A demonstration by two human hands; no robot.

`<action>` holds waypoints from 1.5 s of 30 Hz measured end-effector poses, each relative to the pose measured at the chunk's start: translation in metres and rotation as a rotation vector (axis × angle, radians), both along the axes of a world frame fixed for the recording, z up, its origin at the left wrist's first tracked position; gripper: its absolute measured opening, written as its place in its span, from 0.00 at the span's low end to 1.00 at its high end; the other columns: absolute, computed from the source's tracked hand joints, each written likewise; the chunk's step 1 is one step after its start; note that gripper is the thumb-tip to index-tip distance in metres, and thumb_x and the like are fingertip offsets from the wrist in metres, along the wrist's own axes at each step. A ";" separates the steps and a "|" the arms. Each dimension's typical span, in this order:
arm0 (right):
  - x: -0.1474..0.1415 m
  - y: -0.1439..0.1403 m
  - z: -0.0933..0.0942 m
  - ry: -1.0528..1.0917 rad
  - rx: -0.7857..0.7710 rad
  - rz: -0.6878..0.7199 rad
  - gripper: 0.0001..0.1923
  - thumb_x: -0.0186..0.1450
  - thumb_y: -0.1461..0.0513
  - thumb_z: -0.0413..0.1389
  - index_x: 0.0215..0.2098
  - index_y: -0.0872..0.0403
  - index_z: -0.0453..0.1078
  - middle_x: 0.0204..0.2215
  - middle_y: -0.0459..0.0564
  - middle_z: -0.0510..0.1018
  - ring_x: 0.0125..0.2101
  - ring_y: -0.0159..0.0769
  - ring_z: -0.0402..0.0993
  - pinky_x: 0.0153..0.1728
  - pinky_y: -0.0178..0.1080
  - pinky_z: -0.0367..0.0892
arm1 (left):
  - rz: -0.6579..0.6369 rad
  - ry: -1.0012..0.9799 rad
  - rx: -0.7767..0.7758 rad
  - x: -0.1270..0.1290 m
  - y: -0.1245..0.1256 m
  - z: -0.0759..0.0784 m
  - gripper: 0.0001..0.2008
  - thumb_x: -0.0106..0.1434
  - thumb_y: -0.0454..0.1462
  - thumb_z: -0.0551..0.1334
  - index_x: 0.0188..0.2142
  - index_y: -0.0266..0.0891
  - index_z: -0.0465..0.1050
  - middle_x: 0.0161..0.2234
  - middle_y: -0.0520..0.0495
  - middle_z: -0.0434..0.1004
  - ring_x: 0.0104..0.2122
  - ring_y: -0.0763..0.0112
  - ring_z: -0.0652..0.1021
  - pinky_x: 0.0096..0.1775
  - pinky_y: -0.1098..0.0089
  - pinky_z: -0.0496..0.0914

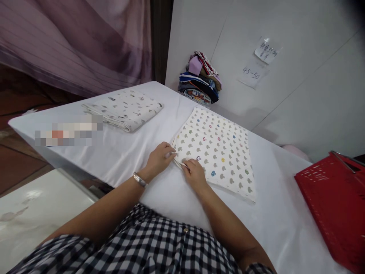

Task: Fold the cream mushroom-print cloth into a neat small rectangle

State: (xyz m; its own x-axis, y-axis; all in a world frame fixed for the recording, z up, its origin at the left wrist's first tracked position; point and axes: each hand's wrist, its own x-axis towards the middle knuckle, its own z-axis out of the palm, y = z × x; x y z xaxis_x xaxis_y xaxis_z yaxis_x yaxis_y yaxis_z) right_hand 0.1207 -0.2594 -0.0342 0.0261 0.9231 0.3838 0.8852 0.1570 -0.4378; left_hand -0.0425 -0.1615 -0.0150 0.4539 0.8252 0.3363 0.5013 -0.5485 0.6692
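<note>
Spotted cloth (219,152) lies flat on the white table (119,152), already folded to a neat rectangle of several layers; the layered edges show at its near-left corner. Both hands are at that corner. Left hand (159,158) has fingertips pinched on the edge; right hand (195,173) pinches the same edge just beside it, thumb and fingers closed on a thin lip of fabric. Neither hand has lifted the cloth clear of the table.

Judgement: folding looks partly done, corner being squared or taken up for 1 more fold.

Second folded cloth (125,110), a different print, lies well apart at far left, seemingly finished. Stack of folded fabrics (201,82) stands against the wall beyond. Red basket (333,205) at right edge; contents not visible.
</note>
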 end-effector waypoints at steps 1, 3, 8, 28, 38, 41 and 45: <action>0.000 0.000 -0.001 0.003 0.008 0.000 0.10 0.66 0.62 0.49 0.41 0.54 0.72 0.33 0.50 0.74 0.37 0.37 0.68 0.40 0.38 0.64 | -0.062 0.011 0.031 -0.001 -0.001 0.000 0.09 0.60 0.42 0.57 0.35 0.44 0.74 0.38 0.50 0.70 0.36 0.71 0.72 0.36 0.71 0.67; 0.001 0.000 -0.002 0.007 0.019 -0.003 0.11 0.66 0.62 0.49 0.42 0.54 0.71 0.34 0.51 0.74 0.38 0.37 0.68 0.41 0.39 0.65 | -0.179 0.050 0.090 -0.003 -0.002 0.000 0.08 0.61 0.41 0.58 0.33 0.44 0.75 0.37 0.49 0.71 0.40 0.69 0.71 0.38 0.70 0.67; 0.003 -0.002 -0.003 -0.015 0.039 0.020 0.12 0.66 0.63 0.47 0.45 0.54 0.69 0.37 0.52 0.75 0.39 0.39 0.69 0.42 0.41 0.66 | -0.282 0.138 0.134 -0.006 -0.003 0.001 0.08 0.61 0.38 0.57 0.36 0.44 0.75 0.38 0.48 0.71 0.41 0.68 0.70 0.39 0.68 0.67; 0.002 -0.005 -0.003 -0.112 0.061 0.110 0.14 0.63 0.69 0.46 0.41 0.54 0.70 0.40 0.54 0.74 0.39 0.40 0.67 0.40 0.42 0.65 | -0.362 0.228 0.273 -0.002 -0.006 0.000 0.10 0.64 0.34 0.52 0.36 0.41 0.72 0.42 0.45 0.70 0.43 0.66 0.70 0.41 0.66 0.68; 0.000 -0.007 -0.002 -0.146 0.054 0.079 0.14 0.66 0.64 0.46 0.48 0.55 0.67 0.40 0.54 0.74 0.41 0.41 0.67 0.41 0.43 0.65 | -0.340 0.257 0.267 0.001 -0.007 0.000 0.11 0.65 0.36 0.51 0.36 0.41 0.73 0.41 0.44 0.72 0.43 0.65 0.70 0.42 0.65 0.68; 0.000 -0.006 -0.004 -0.171 0.055 0.044 0.17 0.67 0.64 0.45 0.53 0.57 0.63 0.40 0.56 0.74 0.39 0.42 0.67 0.40 0.44 0.65 | -0.344 0.245 0.273 0.001 -0.007 -0.001 0.13 0.66 0.36 0.49 0.36 0.40 0.72 0.42 0.44 0.73 0.43 0.66 0.71 0.42 0.66 0.68; 0.000 -0.003 -0.006 -0.231 0.043 0.019 0.16 0.67 0.64 0.45 0.52 0.57 0.64 0.37 0.56 0.74 0.38 0.43 0.67 0.39 0.44 0.65 | -0.346 0.228 0.260 0.001 -0.008 0.000 0.11 0.66 0.37 0.50 0.34 0.41 0.71 0.38 0.45 0.73 0.42 0.67 0.72 0.42 0.67 0.67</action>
State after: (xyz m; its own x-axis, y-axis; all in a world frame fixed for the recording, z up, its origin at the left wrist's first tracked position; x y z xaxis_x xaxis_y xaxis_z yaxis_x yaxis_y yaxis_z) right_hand 0.1202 -0.2628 -0.0406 -0.0843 0.9051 0.4168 0.9577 0.1890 -0.2169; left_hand -0.0417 -0.1692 -0.0153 0.7727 0.5145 0.3718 0.3775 -0.8433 0.3824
